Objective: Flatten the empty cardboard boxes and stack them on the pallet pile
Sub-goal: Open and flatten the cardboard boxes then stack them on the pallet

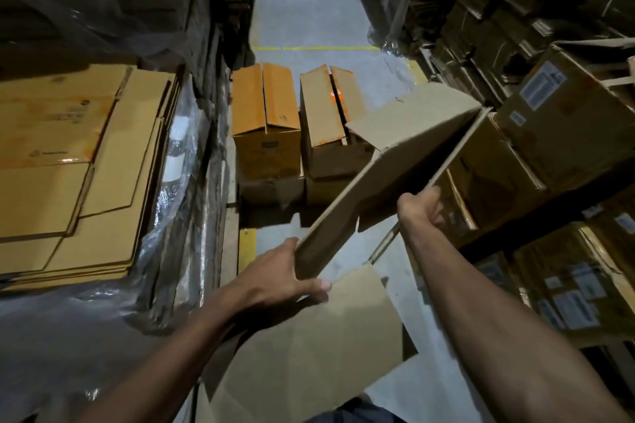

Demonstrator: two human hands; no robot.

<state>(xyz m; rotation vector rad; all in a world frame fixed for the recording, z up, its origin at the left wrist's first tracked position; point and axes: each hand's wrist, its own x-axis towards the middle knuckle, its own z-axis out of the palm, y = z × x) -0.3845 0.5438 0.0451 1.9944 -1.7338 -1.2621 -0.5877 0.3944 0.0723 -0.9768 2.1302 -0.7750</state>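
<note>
**Half-collapsed box held up in a warehouse aisle**

Right now both hands are on one brown cardboard box (395,161), held in the air over the grey floor (309,10) of a narrow aisle. The left hand (281,271) grips the box's near lower edge, thumb on the near face and fingers wrapped behind it. The right hand (421,209) is curled round the edge of a thin side panel on the box's right. The box is tilted, rising away toward the upper right, and it is partly collapsed: its panels lie close together but a dark gap shows between them near the far end. One loose flap (330,336) hangs down from it toward the person, below the left hand.

To the left sits a pile of flattened boxes (68,165), lying flat one on another, with clear plastic wrap (178,161) bunched along its right side. The held box is well apart from that pile, off to its right.

Straight ahead on the floor stand two upright boxes (295,127) side by side, their top flaps folded shut. On the right, stacked cartons (567,134) with white labels fill the shelving, close behind the held box.
</note>
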